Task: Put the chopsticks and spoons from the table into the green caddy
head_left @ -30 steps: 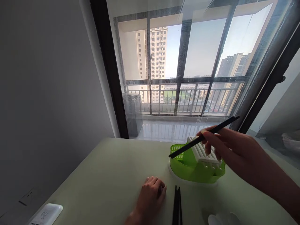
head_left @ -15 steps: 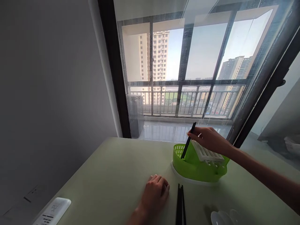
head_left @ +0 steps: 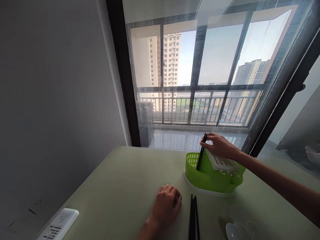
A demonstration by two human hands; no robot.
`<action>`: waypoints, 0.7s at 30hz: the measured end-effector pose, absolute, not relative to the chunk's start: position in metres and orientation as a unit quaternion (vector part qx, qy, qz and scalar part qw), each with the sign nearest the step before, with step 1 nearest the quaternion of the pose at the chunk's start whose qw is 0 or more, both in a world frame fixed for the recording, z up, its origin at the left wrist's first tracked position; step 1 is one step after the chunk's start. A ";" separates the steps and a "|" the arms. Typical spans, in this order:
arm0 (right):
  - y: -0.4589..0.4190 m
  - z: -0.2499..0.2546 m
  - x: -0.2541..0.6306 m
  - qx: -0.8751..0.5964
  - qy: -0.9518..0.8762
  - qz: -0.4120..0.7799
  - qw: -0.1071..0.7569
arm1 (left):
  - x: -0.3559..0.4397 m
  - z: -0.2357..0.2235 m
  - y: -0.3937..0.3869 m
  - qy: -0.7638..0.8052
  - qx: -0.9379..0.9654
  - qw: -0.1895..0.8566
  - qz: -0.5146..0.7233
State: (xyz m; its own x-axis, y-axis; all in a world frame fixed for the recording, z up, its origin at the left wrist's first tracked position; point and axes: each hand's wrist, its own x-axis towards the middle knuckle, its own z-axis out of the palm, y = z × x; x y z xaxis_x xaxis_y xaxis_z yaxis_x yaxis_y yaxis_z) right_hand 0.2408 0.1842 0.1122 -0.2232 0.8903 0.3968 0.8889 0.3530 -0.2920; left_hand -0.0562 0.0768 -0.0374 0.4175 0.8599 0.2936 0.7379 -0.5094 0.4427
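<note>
A pair of black chopsticks (head_left: 201, 154) is pinched near the top by my right hand (head_left: 217, 144). Their lower ends are inside the left compartment of a green utensil holder (head_left: 212, 180), and they lean slightly to the right. The holder has a perforated wall, a slotted white rack (head_left: 222, 163) across its middle and a white base. My left hand (head_left: 167, 201) rests on the table with its fingers loosely curled in and nothing visible in them. Just right of it lie more black chopsticks (head_left: 192, 216).
White spoons (head_left: 235, 230), partly cut off, lie at the bottom edge of the view. A white device with a display (head_left: 60, 223) is at the table's left edge. Beyond the pale green table (head_left: 130, 180) stands a glass door with a dark frame (head_left: 125, 83).
My right hand has turned the chopsticks from a slanted hold above the holder to nearly upright and lowered their ends into its left compartment. My left hand stays on the table.
</note>
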 end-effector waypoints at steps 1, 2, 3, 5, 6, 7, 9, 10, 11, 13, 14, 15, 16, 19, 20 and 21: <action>0.183 0.113 0.241 -0.578 -0.772 -0.001 0.263 | -0.056 -0.037 0.077 0.480 0.833 0.124 0.247; 0.180 0.115 0.240 -0.588 -0.761 -0.005 0.272 | -0.056 -0.036 0.076 0.480 0.833 0.125 0.247; 0.176 0.118 0.238 -0.598 -0.748 -0.012 0.286 | -0.056 -0.035 0.076 0.480 0.833 0.125 0.246; 0.162 0.125 0.231 -0.606 -0.720 -0.044 0.334 | -0.056 -0.033 0.076 0.480 0.833 0.125 0.244; 0.151 0.130 0.225 -0.602 -0.706 -0.068 0.367 | -0.056 -0.033 0.075 0.480 0.834 0.125 0.244; 0.140 0.135 0.219 -0.585 -0.699 -0.097 0.400 | -0.056 -0.032 0.075 0.481 0.833 0.124 0.243; 0.113 0.144 0.203 -0.541 -0.719 -0.119 0.419 | -0.056 -0.031 0.075 0.483 0.833 0.125 0.241; 0.099 0.147 0.194 -0.508 -0.748 -0.119 0.410 | -0.056 -0.030 0.074 0.483 0.833 0.124 0.239; 0.086 0.149 0.186 -0.465 -0.790 -0.111 0.385 | -0.056 -0.029 0.074 0.484 0.833 0.123 0.237; 0.063 0.146 0.172 -0.366 -0.881 -0.075 0.291 | -0.056 -0.028 0.073 0.483 0.835 0.118 0.235; 0.053 0.141 0.166 -0.329 -0.915 -0.056 0.228 | -0.056 -0.027 0.073 0.482 0.836 0.115 0.236; 0.046 0.133 0.161 -0.305 -0.937 -0.042 0.163 | -0.056 -0.027 0.073 0.482 0.836 0.113 0.238; 0.039 0.122 0.157 -0.289 -0.951 -0.032 0.107 | -0.056 -0.027 0.073 0.481 0.836 0.111 0.240; 0.028 0.084 0.151 -0.272 -0.961 -0.046 0.014 | -0.055 -0.029 0.074 0.480 0.835 0.108 0.246; 0.026 0.072 0.150 -0.268 -0.962 -0.050 -0.006 | -0.055 -0.029 0.074 0.480 0.835 0.108 0.246; 0.024 0.060 0.149 -0.262 -0.963 -0.058 -0.017 | -0.055 -0.029 0.074 0.480 0.835 0.108 0.245</action>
State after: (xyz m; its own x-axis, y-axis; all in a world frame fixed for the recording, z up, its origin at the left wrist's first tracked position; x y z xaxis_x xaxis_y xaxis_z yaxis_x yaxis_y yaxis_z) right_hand 0.1490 0.0237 0.0599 -0.8617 0.5074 -0.0030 0.5034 0.8556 0.1204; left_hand -0.0552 0.0741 -0.0294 0.4190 0.8550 0.3056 0.7492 -0.5157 0.4156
